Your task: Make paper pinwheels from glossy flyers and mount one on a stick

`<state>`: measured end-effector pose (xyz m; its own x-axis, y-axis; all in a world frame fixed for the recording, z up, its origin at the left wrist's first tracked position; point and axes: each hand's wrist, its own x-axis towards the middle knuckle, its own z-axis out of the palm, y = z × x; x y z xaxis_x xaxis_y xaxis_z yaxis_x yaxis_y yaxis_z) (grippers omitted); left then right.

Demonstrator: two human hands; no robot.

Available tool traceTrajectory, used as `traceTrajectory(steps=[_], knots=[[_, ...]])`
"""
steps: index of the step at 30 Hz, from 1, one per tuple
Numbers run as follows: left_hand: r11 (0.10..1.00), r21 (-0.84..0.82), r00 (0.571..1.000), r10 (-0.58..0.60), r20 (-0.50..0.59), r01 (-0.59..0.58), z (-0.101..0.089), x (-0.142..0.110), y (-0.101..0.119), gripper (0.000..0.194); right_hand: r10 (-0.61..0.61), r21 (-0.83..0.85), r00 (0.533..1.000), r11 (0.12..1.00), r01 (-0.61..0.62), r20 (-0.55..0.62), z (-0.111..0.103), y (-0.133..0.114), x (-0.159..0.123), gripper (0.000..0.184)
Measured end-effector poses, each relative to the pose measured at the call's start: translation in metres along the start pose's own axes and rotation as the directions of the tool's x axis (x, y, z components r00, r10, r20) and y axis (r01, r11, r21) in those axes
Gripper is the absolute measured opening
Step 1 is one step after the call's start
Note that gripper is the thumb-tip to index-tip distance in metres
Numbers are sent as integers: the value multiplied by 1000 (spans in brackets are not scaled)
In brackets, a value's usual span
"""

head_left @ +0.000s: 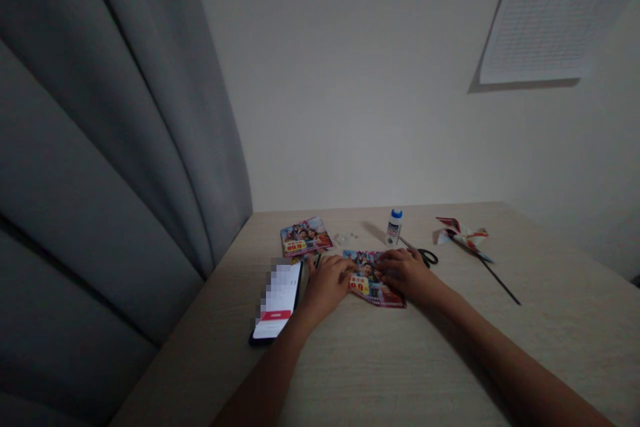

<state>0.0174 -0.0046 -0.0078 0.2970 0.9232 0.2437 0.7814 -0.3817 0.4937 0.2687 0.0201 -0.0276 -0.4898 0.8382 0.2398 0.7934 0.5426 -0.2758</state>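
Observation:
My left hand point(327, 285) rests at the left edge of a glossy printed flyer sheet point(380, 293), its fingertips touching the paper. My right hand point(404, 272) lies flat on the sheet's upper right part, covering much of it. Neither hand visibly grips the sheet. A second colourful flyer point(306, 237) lies just beyond my left hand. Left of that hand is a smartphone point(277, 300) with a lit screen, partly blurred out. Black-handled scissors point(427, 257) lie just beyond my right fingers.
A light wood-grain table point(380, 373) holds a white glue bottle with a blue cap point(394, 227), small clear bits point(347, 237), and a paper pinwheel point(463, 235) on a thin black stick point(500, 283). A grey curtain point(100, 147) hangs left; a white wall with a paper sheet point(553, 27) stands behind.

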Motion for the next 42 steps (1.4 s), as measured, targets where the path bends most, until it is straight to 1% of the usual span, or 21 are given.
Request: traceTrajectory(steps=[2, 4, 5, 8, 10, 12, 16, 21, 24, 26, 29, 33, 35, 38, 42], knots=[[1000, 9, 999, -20, 29, 20, -4, 0, -4, 31, 4, 3, 1000, 1000, -4, -1, 0, 0, 0, 26], [1000, 9, 994, -27, 104, 26, -11, 1, -8, 39, 13, 8, 1000, 1000, -13, 5, -1, 0, 0, 26], [1000, -6, 989, -9, 146, 10, -14, 1, -10, 40, 19, 12, 1000, 1000, -19, 8, -1, 0, 0, 25], [997, -75, 968, 47, 247, -29, -20, 2, -16, 40, 29, 26, 999, 999, -30, 19, -3, -1, 0, 25], [995, -98, 962, 56, 267, -31, -21, 2, -16, 35, 25, 33, 999, 999, -26, 24, -3, -1, 0, 26], [995, -100, 968, 37, 250, -12, -18, 2, -14, 26, 22, 38, 999, 999, -23, 27, -4, -1, 0, 26], [995, -85, 985, -32, 171, 47, -7, 1, -6, 10, 35, 48, 999, 998, -36, 23, -4, -3, 0, 26], [996, -47, 997, -73, 33, 75, 8, -1, 1, 7, 32, 46, 999, 998, -32, 16, -4, -5, 0, 27], [996, -24, 995, -84, -55, 82, 16, -2, 6, 4, 39, 40, 999, 998, -39, 20, -4, -5, 1, 28], [997, -9, 993, -77, -94, 76, 22, -2, 9, 2, 46, 42, 999, 998, -47, 23, -4, -5, 1, 28], [995, 26, 989, -90, -116, 94, 31, -1, 13, 1, 54, 46, 998, 997, -55, 24, -4, -7, 1, 28], [994, 57, 989, -84, -122, 92, 38, 1, 15, 8, 51, 54, 998, 997, -53, 32, -4, -7, 1, 29], [995, 49, 991, -76, -113, 82, 38, 1, 15, 12, 57, 58, 998, 997, -59, 32, -4, -7, 1, 28], [997, 44, 995, -68, -73, 71, 35, 0, 14, 16, 60, 64, 998, 996, -62, 34, -5, -8, 1, 26], [997, 74, 998, -31, -52, 34, 29, -3, 12, 16, 55, 62, 998, 996, -57, 38, -6, -9, 0, 26]])
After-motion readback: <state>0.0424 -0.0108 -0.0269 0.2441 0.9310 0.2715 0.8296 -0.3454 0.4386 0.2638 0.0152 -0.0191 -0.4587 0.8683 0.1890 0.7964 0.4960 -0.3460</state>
